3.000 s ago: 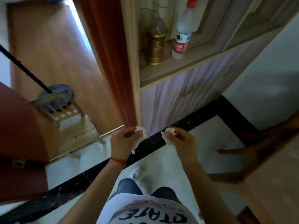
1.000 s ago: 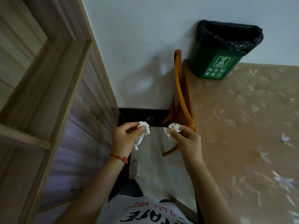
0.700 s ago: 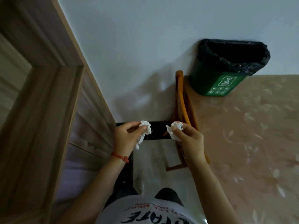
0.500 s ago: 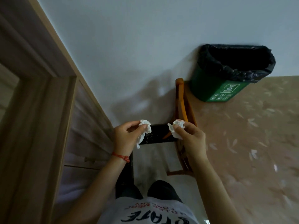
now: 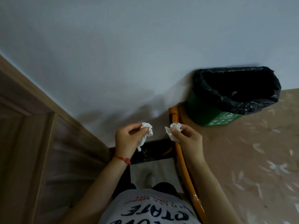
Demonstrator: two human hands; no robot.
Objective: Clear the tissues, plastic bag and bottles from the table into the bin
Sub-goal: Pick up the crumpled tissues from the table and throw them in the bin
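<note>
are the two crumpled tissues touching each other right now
Apart. The head view shows the left hand pinching one tissue and the right hand pinching the other tissue, with wall showing through a plain gap between them.

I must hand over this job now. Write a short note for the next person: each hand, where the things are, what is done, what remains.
Left hand: pinches a crumpled tissue.
Right hand: pinches a second tissue.
Bin: green, with a black liner, open, standing ahead and to the right, against the wall. Both tissues are short of it, to its left.
Done: two tissues carried near to the bin.
Left: drop both tissues in. The plastic bag and the bottles are not in view; they probably remain to be fetched.
</note>
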